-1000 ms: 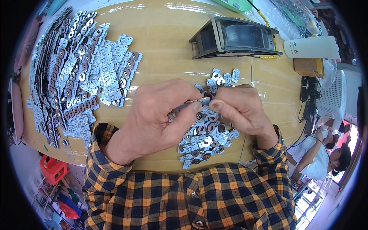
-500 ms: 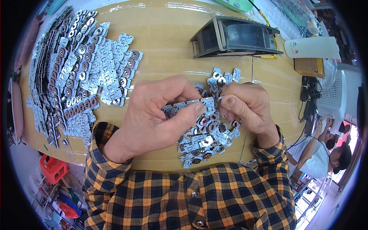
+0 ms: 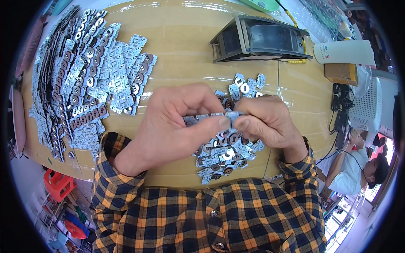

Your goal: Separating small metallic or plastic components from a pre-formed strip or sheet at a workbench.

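Left hand: thumb and fingers pinch 1 strip of pale-blue circuit boards. Right hand: thumb and forefinger close on the strip's right end. The strip sits raised above a near, central pile of small circuit boards, with round brown and silvery parts. Left, as I see it: overlapping circuit-board rows. Far right: 1 black-framed device, 1 white cup, 1 brown box.

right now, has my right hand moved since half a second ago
Yes: the right hand moved left, toward the left hand, judged against the black frame.
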Demonstrator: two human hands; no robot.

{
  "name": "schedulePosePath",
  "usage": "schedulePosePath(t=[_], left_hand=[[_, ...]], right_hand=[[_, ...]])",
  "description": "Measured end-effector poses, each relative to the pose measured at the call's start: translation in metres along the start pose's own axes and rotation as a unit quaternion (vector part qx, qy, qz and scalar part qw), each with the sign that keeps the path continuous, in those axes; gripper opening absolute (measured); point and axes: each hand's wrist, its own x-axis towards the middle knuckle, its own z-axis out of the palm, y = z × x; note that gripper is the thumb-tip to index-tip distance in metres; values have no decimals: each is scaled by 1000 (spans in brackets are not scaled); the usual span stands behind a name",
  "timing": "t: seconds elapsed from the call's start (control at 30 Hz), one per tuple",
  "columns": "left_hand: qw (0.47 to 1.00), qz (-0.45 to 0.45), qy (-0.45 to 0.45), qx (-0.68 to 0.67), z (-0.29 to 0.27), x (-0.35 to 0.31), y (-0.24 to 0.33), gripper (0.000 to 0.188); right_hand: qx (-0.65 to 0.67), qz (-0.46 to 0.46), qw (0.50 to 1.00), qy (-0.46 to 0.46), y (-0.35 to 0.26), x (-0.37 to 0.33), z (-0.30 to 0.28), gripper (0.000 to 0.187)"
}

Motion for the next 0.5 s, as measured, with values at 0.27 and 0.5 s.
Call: schedulePosePath(t=[0.27, 0.5], left_hand=[[981, -66, 23, -181, 0, 4, 8, 15], [961, 207, 109, 148, 1, 5, -6, 13]], right_hand=[[486, 187, 852, 42, 9, -2, 10, 35], [433, 156, 876, 144, 11, 2, 15, 29]])
